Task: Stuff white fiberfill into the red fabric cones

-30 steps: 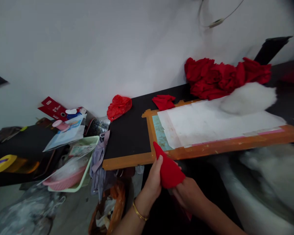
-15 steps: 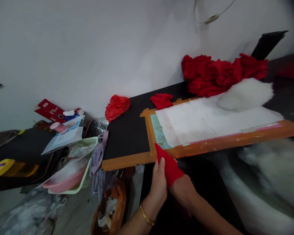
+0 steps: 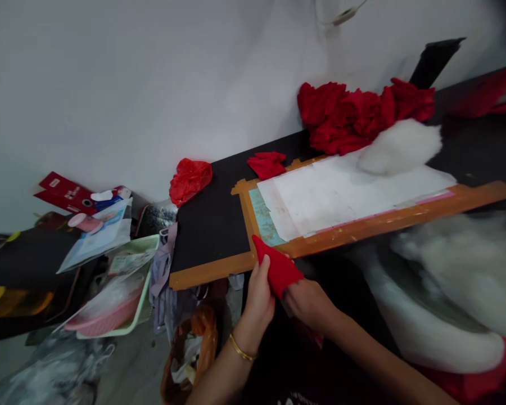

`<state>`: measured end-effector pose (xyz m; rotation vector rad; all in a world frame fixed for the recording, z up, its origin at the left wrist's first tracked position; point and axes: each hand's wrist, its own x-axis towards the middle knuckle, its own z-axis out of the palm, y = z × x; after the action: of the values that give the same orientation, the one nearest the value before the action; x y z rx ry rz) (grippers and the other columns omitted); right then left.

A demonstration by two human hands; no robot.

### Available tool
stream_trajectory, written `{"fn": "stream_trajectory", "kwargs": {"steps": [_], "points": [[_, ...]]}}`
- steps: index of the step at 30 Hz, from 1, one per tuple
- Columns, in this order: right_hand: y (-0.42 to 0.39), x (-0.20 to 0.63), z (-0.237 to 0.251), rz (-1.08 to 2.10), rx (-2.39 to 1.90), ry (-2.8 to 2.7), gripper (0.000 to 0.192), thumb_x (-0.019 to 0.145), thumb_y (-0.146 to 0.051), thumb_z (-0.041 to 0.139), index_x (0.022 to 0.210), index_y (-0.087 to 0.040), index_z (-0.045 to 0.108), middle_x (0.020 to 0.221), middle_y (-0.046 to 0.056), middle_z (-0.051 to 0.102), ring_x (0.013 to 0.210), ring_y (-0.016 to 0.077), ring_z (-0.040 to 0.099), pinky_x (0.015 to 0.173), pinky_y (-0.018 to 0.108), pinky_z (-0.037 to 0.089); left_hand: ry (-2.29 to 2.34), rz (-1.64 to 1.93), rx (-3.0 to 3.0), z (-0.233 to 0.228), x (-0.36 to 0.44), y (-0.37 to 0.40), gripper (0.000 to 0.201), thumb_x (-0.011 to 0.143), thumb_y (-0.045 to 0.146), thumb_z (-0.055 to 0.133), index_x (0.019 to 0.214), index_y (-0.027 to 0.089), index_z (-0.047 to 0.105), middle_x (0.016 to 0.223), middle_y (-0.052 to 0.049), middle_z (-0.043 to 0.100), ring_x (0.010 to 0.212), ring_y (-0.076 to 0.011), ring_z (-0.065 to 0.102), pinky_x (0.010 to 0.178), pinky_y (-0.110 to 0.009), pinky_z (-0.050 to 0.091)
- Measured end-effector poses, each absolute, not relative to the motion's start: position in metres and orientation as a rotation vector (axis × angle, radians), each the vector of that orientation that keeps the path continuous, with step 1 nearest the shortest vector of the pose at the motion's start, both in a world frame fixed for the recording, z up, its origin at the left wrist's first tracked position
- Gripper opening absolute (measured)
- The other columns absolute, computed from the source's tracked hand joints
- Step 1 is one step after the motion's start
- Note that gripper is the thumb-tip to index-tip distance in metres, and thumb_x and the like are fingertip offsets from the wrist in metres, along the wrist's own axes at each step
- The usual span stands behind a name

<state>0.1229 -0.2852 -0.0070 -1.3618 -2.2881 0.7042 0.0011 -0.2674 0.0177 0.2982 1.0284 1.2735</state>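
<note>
A small pointed red cloth piece (image 3: 278,270) is held just in front of the table's taped edge, its tip up and to the left. My left hand (image 3: 259,289), with a gold bangle at the wrist, is closed around its left side, thumb on top. At the lower right end of the cloth is my right hand (image 3: 310,304); its fingers are hidden at or inside the opening. White fluffy stuffing (image 3: 400,147) lies on the white sheet (image 3: 324,197) beyond my hands.
A red cloth heap (image 3: 354,121), a folded red piece (image 3: 266,165) and a red plastic bag (image 3: 189,180) lie along the wall. More stuffing (image 3: 468,264) fills a container at right. Left are a green basket (image 3: 145,298) and an orange-lined bin (image 3: 206,326).
My right hand has drawn back a little from the red cloth, where it was in past the knuckles. My left hand still grips it. The view has shifted slightly; red cloth at far right has moved.
</note>
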Motion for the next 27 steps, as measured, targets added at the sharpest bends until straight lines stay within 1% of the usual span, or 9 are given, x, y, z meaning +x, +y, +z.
{"fn": "stream_trajectory", "kwargs": {"steps": [2,4,8,10,15,18,20,24,27], "points": [[-0.29,0.136,-0.003,0.706,-1.187,-2.169,0.035,0.088,-0.012,0.041,0.113,-0.019,0.065,0.109,0.009,0.072,0.097,0.0194,0.069,0.081,0.028,0.054,0.982,1.237,0.28,0.02,-0.008,-0.261,0.04,0.08,0.04,0.069,0.104,0.008,0.068,0.099,-0.016,0.074,0.105,-0.0303,0.067,0.096,-0.041,0.051],[-0.295,0.149,0.001,0.682,-1.1,-1.938,0.035,0.093,-0.012,0.038,0.118,-0.021,0.06,0.114,0.007,0.07,0.104,0.0164,0.066,0.088,0.027,0.052,0.917,1.19,0.235,0.023,-0.017,-0.256,0.041,0.083,0.043,0.065,0.102,0.007,0.069,0.102,-0.017,0.073,0.108,-0.0312,0.066,0.098,-0.041,0.05],[-0.304,0.158,0.005,0.628,-1.218,-1.601,0.016,0.094,-0.02,0.049,0.106,-0.022,0.061,0.085,0.001,0.068,0.074,0.013,0.067,0.067,0.021,0.052,0.884,1.192,0.104,0.03,-0.026,-0.25,0.041,0.086,0.042,0.059,0.109,0.009,0.066,0.108,-0.016,0.072,0.11,-0.0299,0.065,0.1,-0.042,0.049],[-0.306,0.153,0.007,0.583,-1.214,-1.608,0.012,0.093,-0.022,0.053,0.102,-0.021,0.062,0.079,0.0,0.066,0.066,0.0123,0.064,0.061,0.02,0.05,0.881,1.202,0.076,0.033,-0.024,-0.251,0.041,0.086,0.041,0.059,0.112,0.009,0.065,0.11,-0.016,0.071,0.111,-0.0292,0.065,0.101,-0.042,0.049],[-0.306,0.125,0.007,0.394,-1.129,-1.995,0.025,0.094,-0.016,0.045,0.107,-0.019,0.067,0.084,0.006,0.072,0.075,0.0157,0.067,0.068,0.024,0.05,0.923,1.219,0.188,0.038,-0.006,-0.267,0.044,0.084,0.042,0.064,0.111,0.007,0.065,0.109,-0.017,0.072,0.108,-0.0299,0.066,0.098,-0.041,0.05],[-0.305,0.116,0.002,0.396,-1.32,-2.16,0.026,0.088,-0.012,0.044,0.089,-0.016,0.07,0.077,0.008,0.073,0.066,0.0182,0.068,0.06,0.025,0.048,0.978,1.297,0.314,0.038,0.005,-0.28,0.049,0.079,0.038,0.072,0.119,0.012,0.062,0.107,-0.015,0.073,0.104,-0.0288,0.068,0.096,-0.041,0.051],[-0.309,0.117,-0.001,0.464,-1.424,-2.191,0.026,0.087,-0.013,0.043,0.084,-0.016,0.069,0.07,0.007,0.072,0.058,0.0179,0.067,0.054,0.024,0.044,0.994,1.342,0.356,0.037,0.008,-0.284,0.053,0.077,0.036,0.075,0.123,0.015,0.06,0.107,-0.013,0.074,0.103,-0.0278,0.069,0.095,-0.04,0.051],[-0.318,0.123,-0.003,0.494,-1.332,-2.124,0.033,0.093,-0.019,0.036,0.106,-0.014,0.066,0.079,0.009,0.074,0.063,0.0192,0.07,0.058,0.025,0.047,0.973,1.339,0.327,0.034,0.006,-0.285,0.05,0.08,0.043,0.07,0.119,0.012,0.063,0.109,-0.015,0.073,0.105,-0.0285,0.068,0.094,-0.039,0.052],[-0.315,0.12,0.001,0.572,-1.364,-2.098,0.032,0.09,-0.02,0.038,0.105,-0.013,0.066,0.079,0.01,0.074,0.063,0.0208,0.069,0.058,0.027,0.049,0.954,1.287,0.347,0.032,0.005,-0.287,0.049,0.083,0.049,0.066,0.111,0.01,0.067,0.108,-0.017,0.073,0.104,-0.03,0.068,0.092,-0.04,0.053]]}}
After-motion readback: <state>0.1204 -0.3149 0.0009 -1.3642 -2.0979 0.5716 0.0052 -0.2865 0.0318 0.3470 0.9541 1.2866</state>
